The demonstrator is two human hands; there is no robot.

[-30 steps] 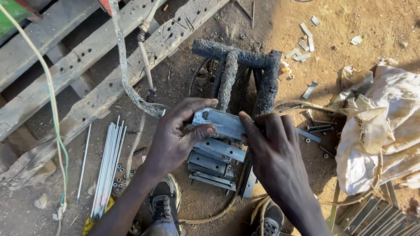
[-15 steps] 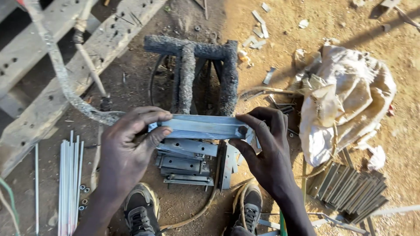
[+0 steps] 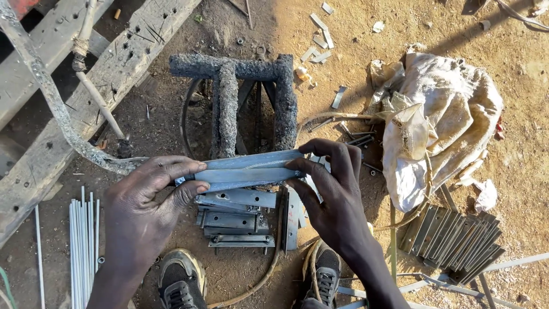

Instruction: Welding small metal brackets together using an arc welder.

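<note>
Spanning both grips: metal strip (image 3: 247, 170) | left hand (image 3: 146, 197) clamps one end | right hand (image 3: 331, 191) the other (level)

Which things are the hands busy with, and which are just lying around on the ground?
In use:
- left hand and right hand, each gripping one end of the metal strips
- stack of metal brackets right beneath them

Lying about:
- crumpled sack
- bundle of thin rods
- fanned flat strips
- wooden planks
- crusted metal frame
</note>
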